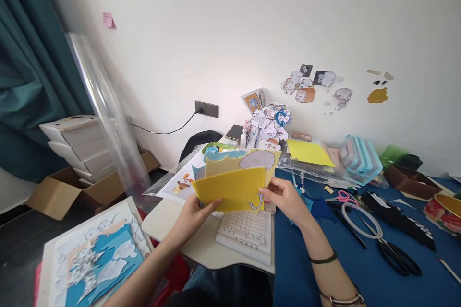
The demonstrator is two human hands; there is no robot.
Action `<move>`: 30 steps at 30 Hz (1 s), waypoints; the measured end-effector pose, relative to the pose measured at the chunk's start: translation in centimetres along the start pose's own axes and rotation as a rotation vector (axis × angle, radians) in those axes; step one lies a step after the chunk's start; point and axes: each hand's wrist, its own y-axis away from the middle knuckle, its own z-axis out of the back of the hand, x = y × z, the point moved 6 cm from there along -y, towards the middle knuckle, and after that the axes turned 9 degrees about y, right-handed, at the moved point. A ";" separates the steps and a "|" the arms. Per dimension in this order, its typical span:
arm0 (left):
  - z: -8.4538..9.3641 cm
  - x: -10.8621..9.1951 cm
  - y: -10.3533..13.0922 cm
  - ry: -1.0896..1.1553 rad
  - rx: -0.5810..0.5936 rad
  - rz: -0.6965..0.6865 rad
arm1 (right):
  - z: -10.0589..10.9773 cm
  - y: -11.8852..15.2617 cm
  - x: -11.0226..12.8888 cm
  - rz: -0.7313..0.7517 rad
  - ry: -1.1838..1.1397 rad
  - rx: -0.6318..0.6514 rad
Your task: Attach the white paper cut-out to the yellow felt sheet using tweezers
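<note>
A bright yellow paper sheet is held up over the desk, with a drawn curl outlined at its lower right corner. My left hand grips its lower left edge, thumb on the front. At the right edge my right hand pinches the papers between thumb and fingers. Behind the yellow sheet stands a pale yellow cut paper with a grey oval on it. A light blue scalloped piece shows above them. Below the hands lies a pad of printed forms.
Large black-handled scissors, pink scissors and a white ring lie on the blue mat. Teal-edged plastic boxes stand at the back right. A board with blue cutouts sits low left.
</note>
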 end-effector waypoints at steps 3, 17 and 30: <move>0.2 0.4 0.3 0.038 -0.031 0.002 | 0.0 0.0 -0.1 -0.003 0.024 -0.006; 0.0 0.1 0.4 0.076 -0.037 0.019 | -0.3 0.1 -2.1 -0.159 0.342 0.183; 0.5 0.7 0.3 0.326 -0.061 -0.013 | 0.3 0.1 -1.5 -0.096 0.258 0.163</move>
